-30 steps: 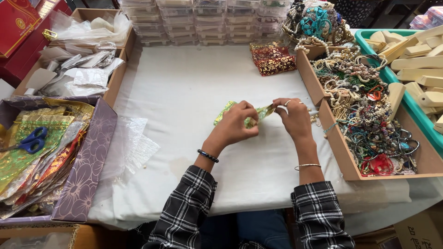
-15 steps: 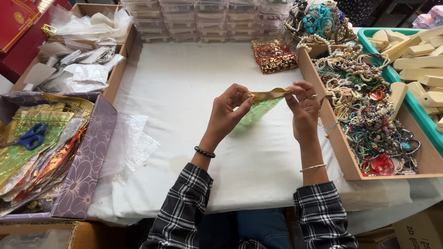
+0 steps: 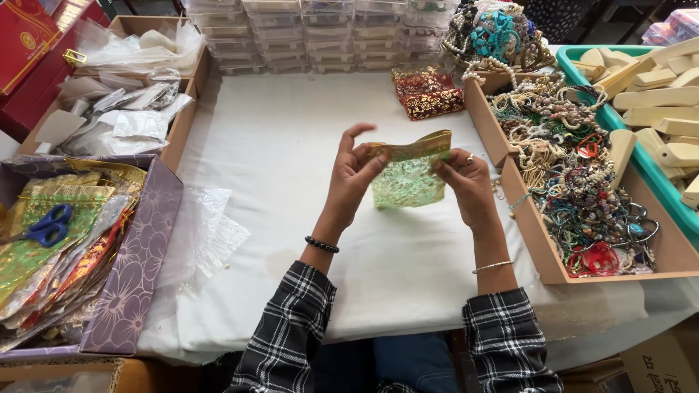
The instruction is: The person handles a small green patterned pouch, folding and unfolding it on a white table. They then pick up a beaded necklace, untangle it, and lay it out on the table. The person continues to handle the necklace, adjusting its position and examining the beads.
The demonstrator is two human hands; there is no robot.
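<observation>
Both hands are raised above the middle of the white-covered bench (image 3: 277, 145). Between them hangs a small green and gold organza pouch (image 3: 408, 180), gold band uppermost, its body hanging free and clear of the cloth.

Left hand (image 3: 354, 175): thumb and forefinger pinched on the left end of the gold band; the remaining fingers (image 3: 354, 134) are lifted apart. Right hand (image 3: 466, 182): fingers closed on the right end of the band, at about 3 o'clock from the pouch.

Surroundings: a wooden tray of beaded bracelets (image 3: 582, 211) at 3 o'clock, just beside the right hand; a folded red and gold pouch (image 3: 426, 93) at 12 o'clock; a purple box of flat pouches (image 3: 124, 291) with blue scissors (image 3: 45, 225) at 9 o'clock, well apart.

Assessment: the mouth appears to be in the course of being spread. Recommended practice is to hold the band only, not the sheer fabric, which looks liable to snag or tear; part the two layers evenly; keep the pouch upright. Whether the mouth is yet open cannot be determined.
</observation>
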